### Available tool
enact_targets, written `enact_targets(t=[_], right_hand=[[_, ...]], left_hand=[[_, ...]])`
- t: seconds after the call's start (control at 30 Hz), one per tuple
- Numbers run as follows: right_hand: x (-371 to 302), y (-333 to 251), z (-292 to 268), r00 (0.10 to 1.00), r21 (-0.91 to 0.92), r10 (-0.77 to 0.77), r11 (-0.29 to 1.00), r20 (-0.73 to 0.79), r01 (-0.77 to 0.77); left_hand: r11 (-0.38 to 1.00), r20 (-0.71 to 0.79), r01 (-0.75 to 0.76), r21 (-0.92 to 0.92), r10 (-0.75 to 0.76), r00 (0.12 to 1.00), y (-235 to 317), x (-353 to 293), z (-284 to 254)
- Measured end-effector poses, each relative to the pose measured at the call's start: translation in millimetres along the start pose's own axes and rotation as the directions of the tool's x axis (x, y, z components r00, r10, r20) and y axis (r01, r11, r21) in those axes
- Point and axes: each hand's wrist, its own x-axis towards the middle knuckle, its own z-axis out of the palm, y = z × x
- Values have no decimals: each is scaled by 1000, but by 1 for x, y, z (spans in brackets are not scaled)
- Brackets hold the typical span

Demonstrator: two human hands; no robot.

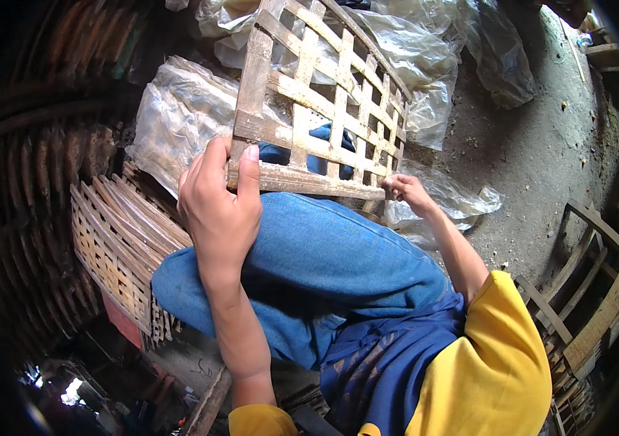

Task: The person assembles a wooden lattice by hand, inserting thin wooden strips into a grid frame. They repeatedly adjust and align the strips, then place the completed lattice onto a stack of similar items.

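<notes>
The pale woven lattice panel of flat bamboo strips [317,102] stands tilted on the person's lap, its lower edge resting on the knee in blue trousers [331,254], and it rises toward 12 o'clock, away from the body. Its long axis goes from the lower edge near the hands up to the far edge at the top of the view. The bottom strip runs across, from about 9 o'clock to 3 o'clock.

The left hand [219,207] grasps the lower left corner of the panel: the thumb lies over the front of the bottom strip and the fingers are curled behind it, so the grip is closed on the panel. The right hand [407,190] is at the lower right corner, at about 3 o'clock from the left hand. Its fingertips pinch the end of the bottom strip; the hand is small in the view, but it seems clenched on the strip. Both hands touch the panel, and from the fingers it extends upward.

Around it, crumpled clear plastic bags [179,109] lie at 10 o'clock and more behind the panel at 1 o'clock. A stack of similar woven bamboo panels [117,240] leans at 8 o'clock from the left hand, just beside the knee. A curved wooden frame of slats [593,291] is at 4 o'clock, well apart, on the grey dusty ground [542,145]. I see no labels or signs
</notes>
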Motion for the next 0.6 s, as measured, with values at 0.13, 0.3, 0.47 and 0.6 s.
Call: enact_targets(t=[0.13, 0.3, 0.47, 0.6], right_hand=[[11, -5, -8, 949, 26, -29, 999, -314, 40], [28, -6, -31, 773, -86, -194, 980, -604, 179], [15, -64, -7, 704, -166, -262, 965, -660, 203], [-2, -129, 34, 592, -535, -681, 721, -431, 440]], left_hand=[[1000, -28, -15, -3, 15, 1000, -1, 3, 1], [1000, -25, -21, -11, 20, 999, 0, 4, 2], [1000, -2, -1, -19, 1, 1000, -2, 0, 1], [999, -8, -46, -7, 46, 999, 0, 2, 1]])
